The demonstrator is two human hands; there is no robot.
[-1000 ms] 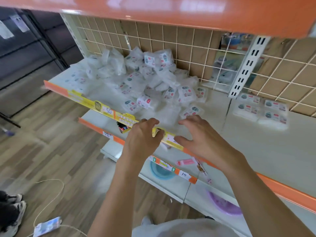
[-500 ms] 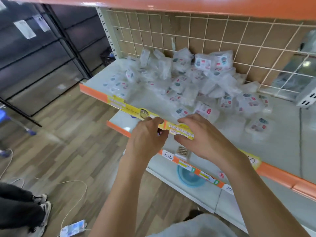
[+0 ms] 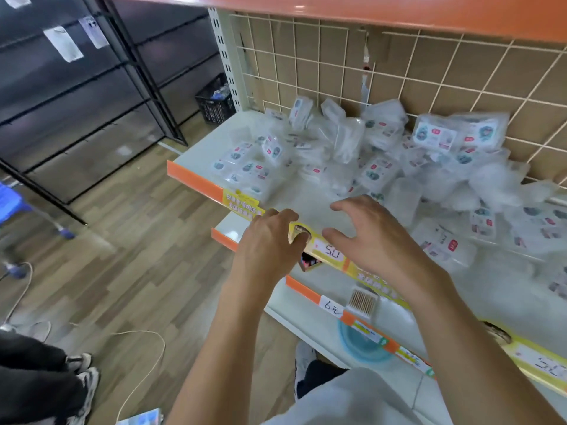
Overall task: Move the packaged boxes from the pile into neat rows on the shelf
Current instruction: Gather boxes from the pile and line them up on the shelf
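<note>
A loose pile of clear-wrapped packaged boxes [image 3: 380, 154] with red and teal labels covers the back and right of the white shelf [image 3: 310, 204]. A few flat boxes [image 3: 242, 170] lie at the shelf's left front corner. My left hand [image 3: 270, 243] hangs over the shelf's front edge with fingers curled, and nothing shows in it. My right hand [image 3: 365, 231] hovers just over the bare front of the shelf, fingers spread, empty, a short way from the nearest boxes [image 3: 441, 240].
An orange and yellow price strip [image 3: 334, 256] runs along the shelf front. A wire grid back panel [image 3: 429, 81] stands behind the pile, with an orange shelf overhead. Lower shelves hold a blue bowl [image 3: 362, 342]. Another person's feet [image 3: 79, 378] and a cable [image 3: 144, 338] are on the wooden floor.
The view has swung left, so the pile now sits right of centre. My right hand has opened and lifted over the shelf surface; my left hand stays at the front edge.
</note>
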